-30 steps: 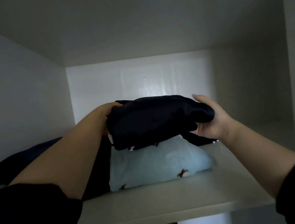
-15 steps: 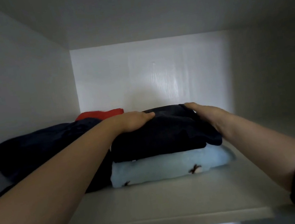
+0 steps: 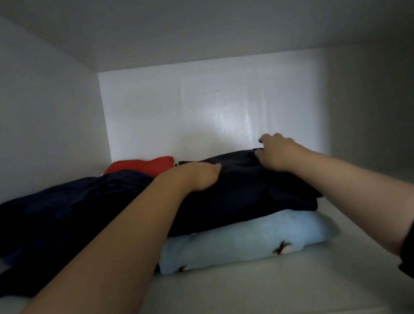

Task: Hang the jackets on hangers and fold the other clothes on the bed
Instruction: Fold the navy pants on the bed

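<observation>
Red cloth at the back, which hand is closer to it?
Left. The left hand rests on the dark folded garment just right of the red cloth; the right hand is farther right, at that garment's back edge.

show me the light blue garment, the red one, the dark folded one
light blue garment (image 3: pixel 239 242), head view, front folded side
red garment (image 3: pixel 141 167), head view, top surface
dark folded garment (image 3: pixel 246 196), head view, front face

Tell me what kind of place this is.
Most likely inside a wardrobe: a white shelf boxed in by a white back panel and side walls, with folded clothes stacked on it, a dark garment atop a light blue garment.
</observation>
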